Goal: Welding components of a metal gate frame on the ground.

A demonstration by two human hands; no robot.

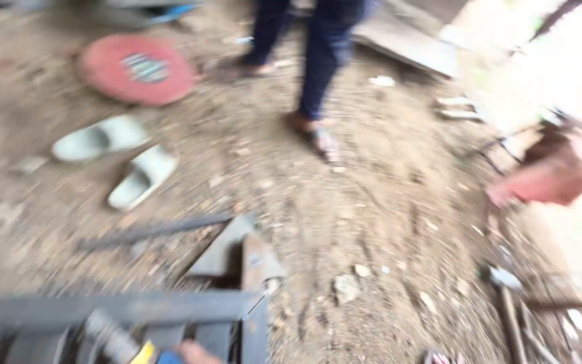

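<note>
The view is heavily blurred. Only a small part of one of my hands (193, 352) shows at the bottom edge; it looks like my right hand. It lies against a tool with a yellow and blue body (148, 354) and a grey barrel (108, 333) pointing up-left. The tool is over a grey metal frame (116, 309) made of flat bars. The grip on the tool is cut off by the frame edge. My other hand is out of sight.
Another person's legs in dark trousers and sandals (318, 74) stand at the top on gravelly dirt. Two pale slippers (112, 155) and a red round disc (136, 67) lie at the upper left. A loose metal bar (156, 231) and plates (234, 253) lie beside the frame. A reddish object (550, 178) and rods (540, 317) are at the right.
</note>
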